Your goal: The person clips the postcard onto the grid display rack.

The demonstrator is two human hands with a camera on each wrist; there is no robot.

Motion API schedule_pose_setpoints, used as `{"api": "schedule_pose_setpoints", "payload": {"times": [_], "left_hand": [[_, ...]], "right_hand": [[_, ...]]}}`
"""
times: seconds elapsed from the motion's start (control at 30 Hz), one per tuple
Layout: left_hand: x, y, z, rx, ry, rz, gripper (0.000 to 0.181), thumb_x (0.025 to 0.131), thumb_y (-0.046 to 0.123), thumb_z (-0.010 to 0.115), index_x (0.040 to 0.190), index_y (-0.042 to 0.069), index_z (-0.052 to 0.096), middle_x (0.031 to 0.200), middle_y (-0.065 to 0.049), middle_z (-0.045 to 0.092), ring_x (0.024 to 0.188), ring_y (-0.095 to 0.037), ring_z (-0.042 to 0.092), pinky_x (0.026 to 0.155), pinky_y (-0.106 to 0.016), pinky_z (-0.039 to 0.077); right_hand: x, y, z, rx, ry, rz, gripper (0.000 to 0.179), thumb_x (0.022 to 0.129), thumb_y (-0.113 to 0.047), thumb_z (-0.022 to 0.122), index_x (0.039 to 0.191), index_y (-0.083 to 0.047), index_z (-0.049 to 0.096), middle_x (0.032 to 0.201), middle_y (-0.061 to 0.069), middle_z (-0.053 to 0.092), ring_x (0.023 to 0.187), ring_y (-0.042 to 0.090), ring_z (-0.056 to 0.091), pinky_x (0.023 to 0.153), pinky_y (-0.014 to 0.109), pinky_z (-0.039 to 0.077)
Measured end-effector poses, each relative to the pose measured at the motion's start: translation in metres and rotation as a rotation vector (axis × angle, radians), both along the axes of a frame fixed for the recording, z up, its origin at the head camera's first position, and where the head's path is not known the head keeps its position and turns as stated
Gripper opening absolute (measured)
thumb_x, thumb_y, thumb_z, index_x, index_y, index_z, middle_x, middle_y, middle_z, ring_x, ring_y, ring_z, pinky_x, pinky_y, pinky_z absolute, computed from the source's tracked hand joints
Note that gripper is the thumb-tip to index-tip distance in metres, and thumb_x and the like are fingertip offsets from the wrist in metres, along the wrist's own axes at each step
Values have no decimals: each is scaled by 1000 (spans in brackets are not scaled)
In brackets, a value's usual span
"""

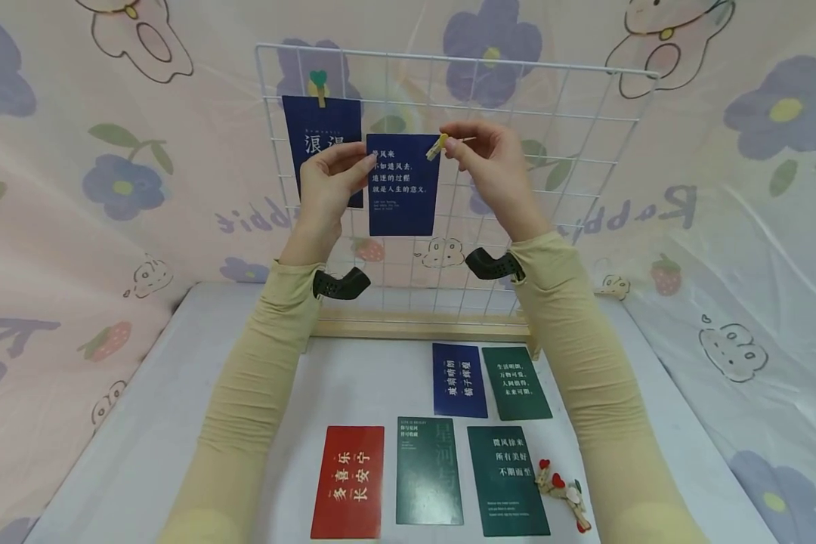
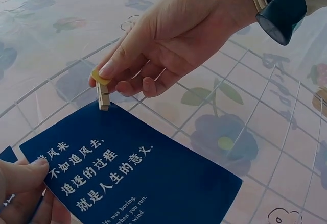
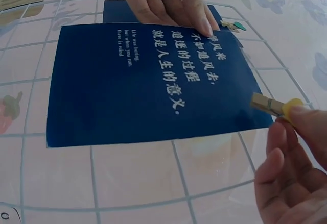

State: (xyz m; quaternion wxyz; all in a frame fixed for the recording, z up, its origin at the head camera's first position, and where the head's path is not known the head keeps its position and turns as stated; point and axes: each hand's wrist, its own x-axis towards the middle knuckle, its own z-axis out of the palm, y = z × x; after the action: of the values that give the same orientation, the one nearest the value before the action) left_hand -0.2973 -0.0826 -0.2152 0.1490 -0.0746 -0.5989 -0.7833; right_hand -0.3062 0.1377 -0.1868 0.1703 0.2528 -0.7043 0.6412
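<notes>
My left hand pinches the left edge of a dark blue card with white lettering, held upright in front of the white wire grid. Between thumb and fingers, my right hand pinches a small wooden clothespin with a yellow end. The clothespin's tip overlaps the card's upper right corner in all three views. Behind my left hand, another blue card hangs on the grid under a clothespin with a green heart. My left hand hides part of that card.
The grid stands in a wooden base on a white table. Before it lie a red card, another blue card and several green cards. Small clothespins with red hearts lie at the right. A patterned cloth hangs behind.
</notes>
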Motion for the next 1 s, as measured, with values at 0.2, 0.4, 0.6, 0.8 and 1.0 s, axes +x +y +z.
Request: {"api": "schedule_pose_setpoints", "payload": {"times": [0.2,0.4,0.6,0.8,1.0], "left_hand": [[-3,0,4,12,7,11,21,81,5,75,103,7,73,95,-4,68,88,-15,63,80,-26,54],[-6,-2,6,10,32,25,20,82,4,75,102,6,73,93,-4,67,88,-15,63,80,-26,54],[-7,-1,6,7,35,24,20,82,4,74,102,5,73,93,-4,68,87,-15,63,80,-26,54],[-6,1,9,27,45,27,21,81,3,75,102,5,73,94,-5,69,88,-16,64,80,-27,54],[-7,3,15,36,73,34,21,80,3,75,101,5,74,95,-7,70,88,-17,65,80,-27,54]], "right_hand": [[-1,-7,6,-5,38,-31,20,91,-3,64,110,3,68,95,7,66,84,26,56,66,26,41],[13,-19,20,-39,88,-66,16,91,0,63,106,4,68,94,8,66,78,24,57,64,26,42],[16,-24,27,-84,116,-65,15,90,3,63,104,5,68,94,10,65,76,25,58,65,27,47],[15,-27,29,-104,148,-73,15,90,4,62,103,6,68,93,10,66,77,27,59,64,26,46],[14,-29,34,-143,129,-90,15,90,2,63,103,5,70,92,9,67,74,24,58,62,25,42]]}}
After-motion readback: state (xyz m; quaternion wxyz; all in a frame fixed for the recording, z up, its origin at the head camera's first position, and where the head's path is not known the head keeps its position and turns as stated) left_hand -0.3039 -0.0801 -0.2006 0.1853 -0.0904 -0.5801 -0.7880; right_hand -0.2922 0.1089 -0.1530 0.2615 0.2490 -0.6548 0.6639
